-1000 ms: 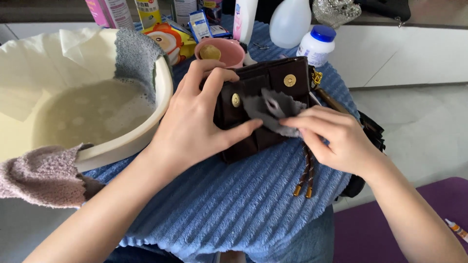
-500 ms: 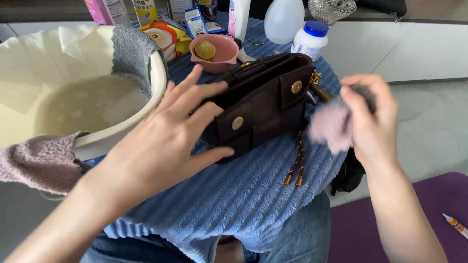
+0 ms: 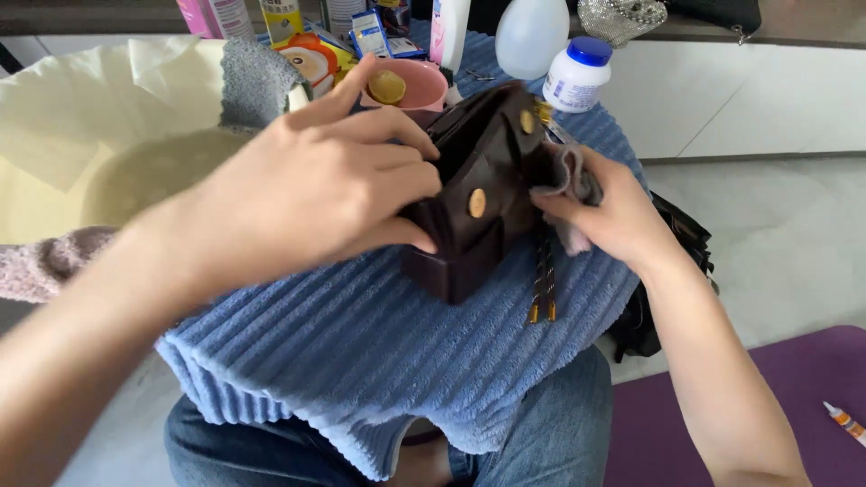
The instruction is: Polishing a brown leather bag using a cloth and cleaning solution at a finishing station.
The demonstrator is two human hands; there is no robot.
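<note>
While the left hand [image 3: 329, 185] clasps the brown bag [image 3: 478, 194], hiding its side, the right hand [image 3: 600, 207] pinches a half-hidden grey cloth [image 3: 570, 171].

A blue ribbed towel [image 3: 361, 352] covered the small table. At the left stood a cream basin [image 3: 54, 117] with cloudy water inside, and a grey cloth [image 3: 255, 83] hung over its rim. A pinkish cloth [image 3: 45, 266] lay at the basin's near edge. Behind, there was a pink cup [image 3: 422, 83] with a yellow round thing inside, a white jar with blue lid [image 3: 577, 74], a clear plastic bottle [image 3: 530, 34] and several colourful packages [image 3: 307, 56]. A purple mat [image 3: 794, 406] lay on the floor at the right.
</note>
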